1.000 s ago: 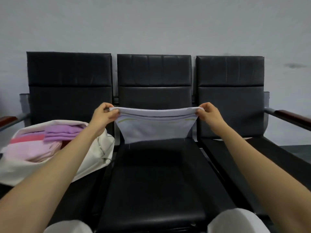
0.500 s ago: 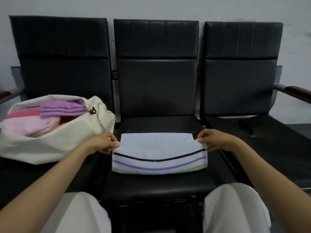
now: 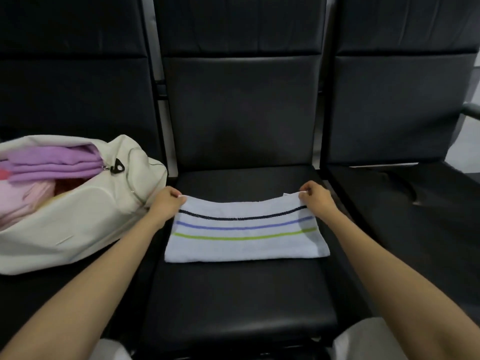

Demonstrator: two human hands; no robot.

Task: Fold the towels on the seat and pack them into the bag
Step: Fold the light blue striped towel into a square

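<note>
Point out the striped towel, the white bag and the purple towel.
striped towel (image 3: 246, 249): head view, plain area below the green stripe.
white bag (image 3: 78, 224): head view, front side wall.
purple towel (image 3: 52, 162): head view, folded layers in the bag's mouth.

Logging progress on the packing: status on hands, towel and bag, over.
Hands: left hand and right hand each pinch a far corner of the striped towel. Towel folded, flat on the middle seat. Open bag beside it, nothing between.
</note>
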